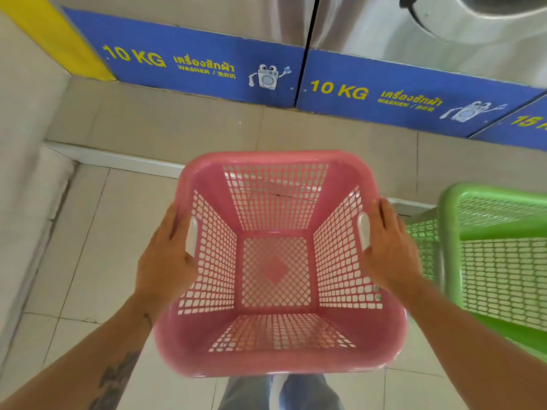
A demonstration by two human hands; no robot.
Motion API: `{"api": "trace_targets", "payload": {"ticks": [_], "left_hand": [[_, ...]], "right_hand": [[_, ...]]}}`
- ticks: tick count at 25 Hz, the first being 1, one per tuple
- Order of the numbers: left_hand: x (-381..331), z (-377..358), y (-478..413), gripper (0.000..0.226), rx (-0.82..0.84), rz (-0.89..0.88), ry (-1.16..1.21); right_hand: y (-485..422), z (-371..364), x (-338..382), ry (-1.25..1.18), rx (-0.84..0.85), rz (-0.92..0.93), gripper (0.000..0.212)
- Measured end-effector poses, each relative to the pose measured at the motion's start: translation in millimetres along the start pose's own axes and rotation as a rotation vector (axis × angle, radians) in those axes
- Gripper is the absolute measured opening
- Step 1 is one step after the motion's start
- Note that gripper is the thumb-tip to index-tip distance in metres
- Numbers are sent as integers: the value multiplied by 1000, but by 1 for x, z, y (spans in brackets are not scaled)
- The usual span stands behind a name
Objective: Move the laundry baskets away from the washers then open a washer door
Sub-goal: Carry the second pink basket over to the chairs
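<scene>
Only the head view here, so everything is being read off that one downward look. The pink basket (278,261) is being gripped on both sides: the left hand (168,258) is being wrapped over the left rim by the white handle slot, and the right hand (387,250) is being pressed over the right rim the same way, both closed onto the plastic with the fingers curled out of sight under the edge. The basket is empty and looks to be lifted clear of the tiled floor (88,232), though that's being judged from the legs showing under its near edge, not seen outright. Between the two hands it's being held roughly level, its mouth facing up, with neither hand clearly nearer than the other. Ahead of the grip, past the basket's far rim, the washers (370,28) are being seen with their blue 10 KG panels (189,60), so the way clear is probably back toward the body or off to the left-hand side. Just outside the right hand, a green basket (497,261) is being left, apart from the pink one, and it's cut off by the frame edge. The washer door (473,19) is barely being caught at the top corner, so its latch and state can't be made out.
</scene>
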State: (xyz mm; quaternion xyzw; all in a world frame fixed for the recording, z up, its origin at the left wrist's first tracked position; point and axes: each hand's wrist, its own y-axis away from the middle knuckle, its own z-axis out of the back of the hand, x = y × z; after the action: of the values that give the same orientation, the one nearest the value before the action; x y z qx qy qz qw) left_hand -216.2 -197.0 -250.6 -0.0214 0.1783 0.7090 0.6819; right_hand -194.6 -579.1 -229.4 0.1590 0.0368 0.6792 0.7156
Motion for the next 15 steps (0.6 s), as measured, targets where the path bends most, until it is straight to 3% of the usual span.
{"api": "trace_targets", "payload": {"ticks": [5, 10, 13, 15], "left_hand": [[-9, 59, 69, 86, -77, 79, 41], [-41, 138, 157, 74, -176, 412, 188], [-67, 167, 233, 61, -290, 516, 210], [-79, 180, 286, 67, -322, 585, 213]], "right_hand": [[38, 77, 24, -11, 36, 75, 100], [67, 162, 49, 39, 108, 278, 99], [96, 201, 64, 10, 92, 440, 89], [118, 224, 74, -2, 59, 552, 80]]}}
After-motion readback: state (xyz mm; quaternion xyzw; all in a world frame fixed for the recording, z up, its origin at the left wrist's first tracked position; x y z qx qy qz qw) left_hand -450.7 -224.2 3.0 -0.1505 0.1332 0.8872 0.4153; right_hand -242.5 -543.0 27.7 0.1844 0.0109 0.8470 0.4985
